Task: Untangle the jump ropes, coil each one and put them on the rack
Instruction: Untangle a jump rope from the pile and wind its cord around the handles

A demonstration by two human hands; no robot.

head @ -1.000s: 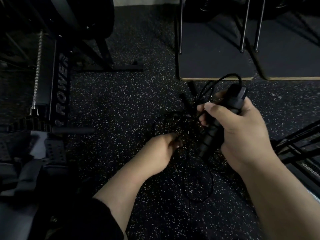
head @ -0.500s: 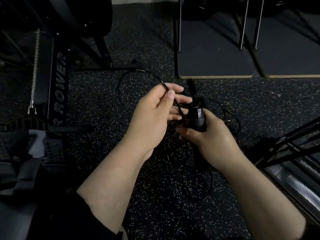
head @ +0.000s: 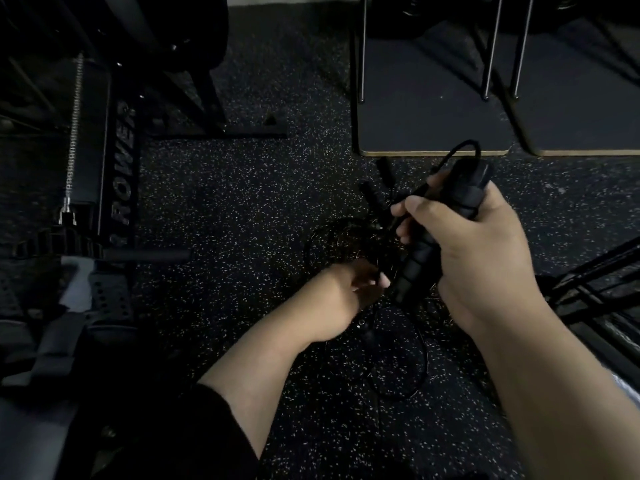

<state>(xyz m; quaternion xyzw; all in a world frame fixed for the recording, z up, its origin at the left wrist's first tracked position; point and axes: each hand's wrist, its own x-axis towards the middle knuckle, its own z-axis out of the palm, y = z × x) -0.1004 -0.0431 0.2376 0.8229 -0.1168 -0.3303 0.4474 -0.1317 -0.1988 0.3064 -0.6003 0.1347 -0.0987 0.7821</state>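
On speckled black rubber floor point(head: 242, 209), right hand point(head: 485, 258) grips ribbed black jump-rope handles point(head: 446, 233), left hand point(head: 349, 296) pinches thin black tangled cords point(head: 346, 233); untangling underway, coiling and racking remain.

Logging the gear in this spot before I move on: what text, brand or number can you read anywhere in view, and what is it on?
"ROWER", white letters running lengthwise on the black rail of the rowing machine at left; a letter before it is cut off and unreadable.
No other text is readable; none shows on the jump rope handles in the right hand.
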